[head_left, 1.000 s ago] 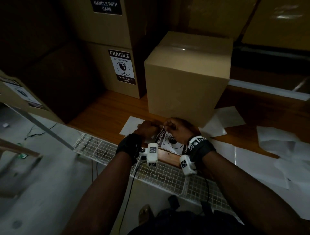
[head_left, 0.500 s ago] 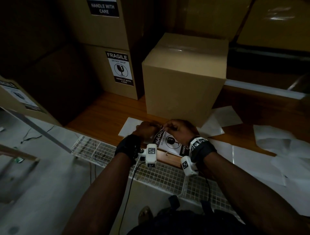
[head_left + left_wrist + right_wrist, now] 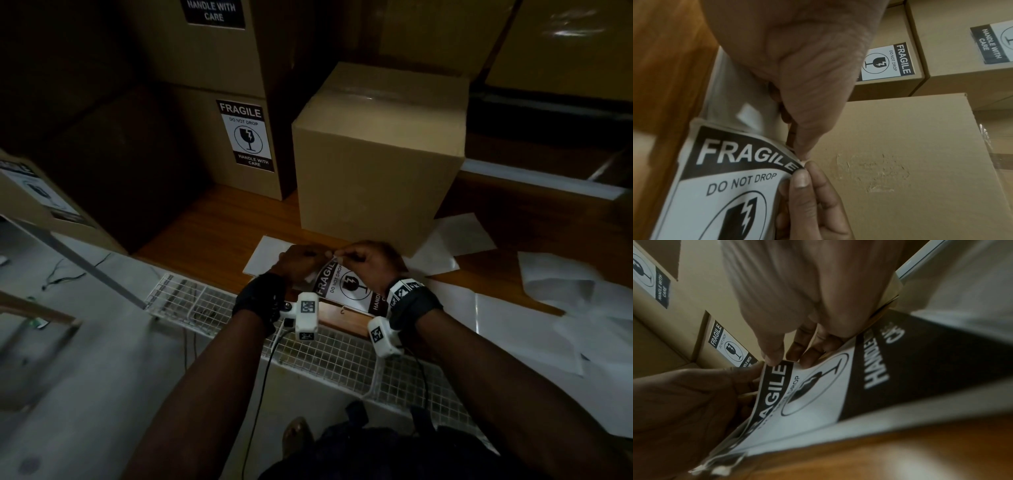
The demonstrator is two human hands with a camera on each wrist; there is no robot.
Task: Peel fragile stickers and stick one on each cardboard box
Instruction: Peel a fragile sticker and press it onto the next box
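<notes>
A black-and-white fragile sticker (image 3: 346,286) on its white backing lies at the wooden table's front edge, with its top corner lifted. My left hand (image 3: 325,254) and right hand (image 3: 339,256) both pinch that corner, fingertips almost touching. In the left wrist view my left hand (image 3: 802,156) meets the right thumb (image 3: 800,177) at the corner of the sticker (image 3: 731,178). In the right wrist view my right hand (image 3: 785,360) grips the edge of the sticker (image 3: 818,394) beside the left hand (image 3: 748,374). A plain cardboard box (image 3: 376,164) stands just behind, its front face (image 3: 910,154) bare with a scuffed patch.
To the left, stacked cardboard boxes (image 3: 212,144) carry fragile labels (image 3: 246,135), and another labelled box (image 3: 37,192) sits at the far left. Loose white backing sheets (image 3: 555,308) lie on the table to the right. A white wire basket (image 3: 329,356) hangs along the table's front edge.
Both hands stay at the sticker's top corner. More of the printed face shows between the wrists than a second ago.
</notes>
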